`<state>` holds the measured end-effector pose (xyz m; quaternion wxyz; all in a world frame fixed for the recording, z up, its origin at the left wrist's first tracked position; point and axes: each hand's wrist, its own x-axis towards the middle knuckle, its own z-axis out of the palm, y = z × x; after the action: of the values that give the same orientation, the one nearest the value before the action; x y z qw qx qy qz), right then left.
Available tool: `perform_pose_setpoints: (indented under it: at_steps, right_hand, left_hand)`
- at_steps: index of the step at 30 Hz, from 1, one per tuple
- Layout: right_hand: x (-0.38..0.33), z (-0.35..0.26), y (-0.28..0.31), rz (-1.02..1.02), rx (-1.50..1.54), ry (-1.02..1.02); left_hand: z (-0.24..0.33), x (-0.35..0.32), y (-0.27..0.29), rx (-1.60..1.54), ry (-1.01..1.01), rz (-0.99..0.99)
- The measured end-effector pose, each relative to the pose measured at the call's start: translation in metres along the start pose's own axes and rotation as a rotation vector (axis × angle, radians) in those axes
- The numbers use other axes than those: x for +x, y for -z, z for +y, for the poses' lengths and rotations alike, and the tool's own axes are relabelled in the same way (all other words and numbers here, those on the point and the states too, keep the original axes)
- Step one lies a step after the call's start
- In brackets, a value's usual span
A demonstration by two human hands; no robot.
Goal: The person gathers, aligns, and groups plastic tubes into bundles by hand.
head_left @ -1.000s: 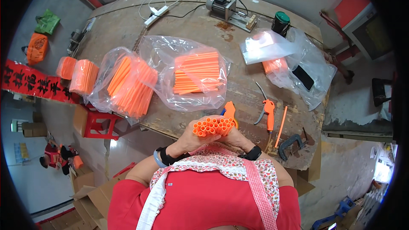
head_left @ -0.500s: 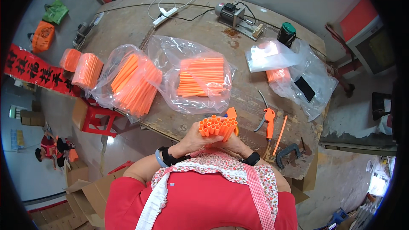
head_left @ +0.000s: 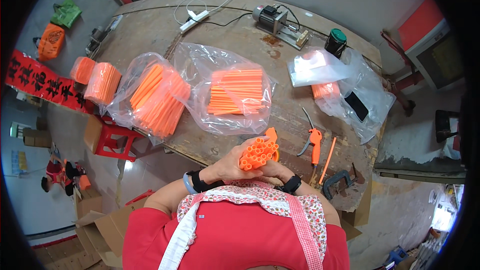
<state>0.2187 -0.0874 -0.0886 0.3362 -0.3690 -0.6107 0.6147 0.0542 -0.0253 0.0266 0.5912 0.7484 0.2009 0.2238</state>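
A bundle of orange plastic tubes (head_left: 258,154) stands gathered in front of my chest, the open tube ends facing up. My left hand (head_left: 231,163) is wrapped round its left side. From the right, my right hand (head_left: 272,169) presses against the lower part of the bundle, its fingers largely hidden behind the tubes. Just beyond the bundle, at the table edge, is an orange object (head_left: 271,134), mostly covered, whose kind I cannot make out. More orange tubes (head_left: 236,90) lie in a clear plastic bag ahead of my hands.
Another bag of orange tubes (head_left: 159,100) and wrapped bundles (head_left: 102,83) sit to the left. On the right are an orange-handled air blow gun (head_left: 315,145), a single tube (head_left: 327,161), a C-clamp (head_left: 339,182) and a phone (head_left: 356,106). A motor (head_left: 270,18) stands at the back.
The bundle has been squeezed from a wide spread into a narrower, rounder cluster and tilted slightly toward me. My left hand has moved a little up around it.
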Motion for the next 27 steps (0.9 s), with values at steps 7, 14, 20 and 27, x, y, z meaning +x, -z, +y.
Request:
perform_pose_setpoints:
  at_steps: [7,14,20,27]
  right_hand:
    - [0.007,0.002,0.000,-0.085,-0.034,-0.002]
    - [0.006,-0.073,0.046,-0.096,-0.010,-0.113]
    - [-0.008,-0.136,0.079,0.385,-0.068,0.137]
    - [0.007,-0.162,0.061,0.366,-0.276,0.289]
  left_hand:
    - [-0.007,-0.002,-0.008,-0.191,0.115,0.094]
    - [-0.009,0.000,-0.003,-0.130,0.070,0.153]
    - [-0.021,0.000,0.004,-0.432,0.181,0.070]
    - [-0.026,0.006,0.016,-0.450,0.190,0.000]
